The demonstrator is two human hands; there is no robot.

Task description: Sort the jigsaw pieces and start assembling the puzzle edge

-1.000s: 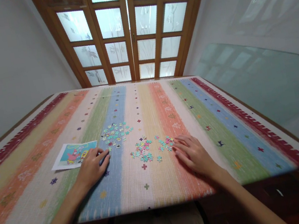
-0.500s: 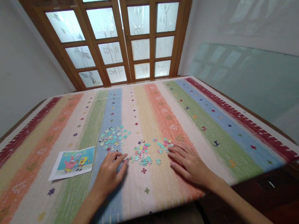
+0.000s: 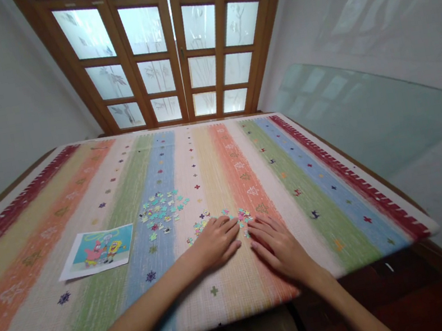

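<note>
Mostly, flat blue-green puzzle pieces [image 3: 160, 210] lay unjoined right of the white-edged paper picture [image 3: 105, 250]; the bare left hand [image 3: 219, 243] and right hand [image 3: 276, 242] had bent fingers, holding I couldn't tell what.

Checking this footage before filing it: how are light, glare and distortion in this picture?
Head view: the door panes are bright, the floor dark; head view: pale window-like glare marks the right-hand wall; head view: the wooden door frame widens upward, as wide-angle stretch would; head view: the puzzle pieces show too small to read their prints.
</note>
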